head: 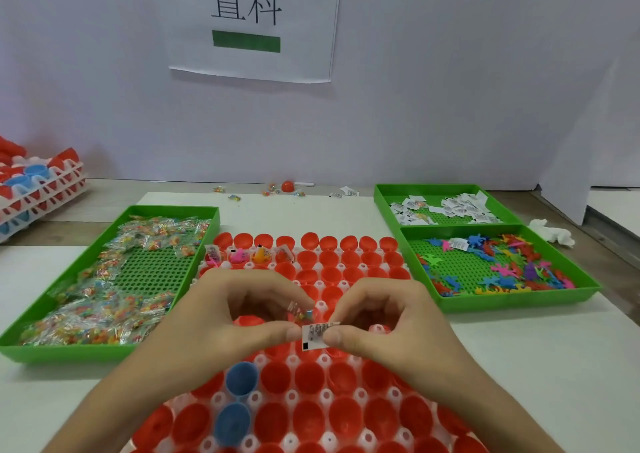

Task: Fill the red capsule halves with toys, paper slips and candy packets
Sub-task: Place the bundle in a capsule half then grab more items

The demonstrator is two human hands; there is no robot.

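Note:
A white rack [323, 361] full of red capsule halves [343, 274] lies in front of me, with two blue halves [241, 380] among them. Several halves in the far left row hold toys, slips and packets [258, 255]. My left hand [228, 314] and my right hand [384, 321] meet over the rack's middle. Both thumbs and fingers pinch a white printed paper slip [314, 335]. My left fingers also hold a clear candy packet [302, 312] just above the slip.
A green tray of candy packets [114, 279] sits on the left. On the right, one green tray holds paper slips [446, 206] and a nearer one holds coloured toys [498, 269]. Stacked racks of capsules [34, 186] stand far left. Loose packets and a red capsule [288, 186] lie by the wall.

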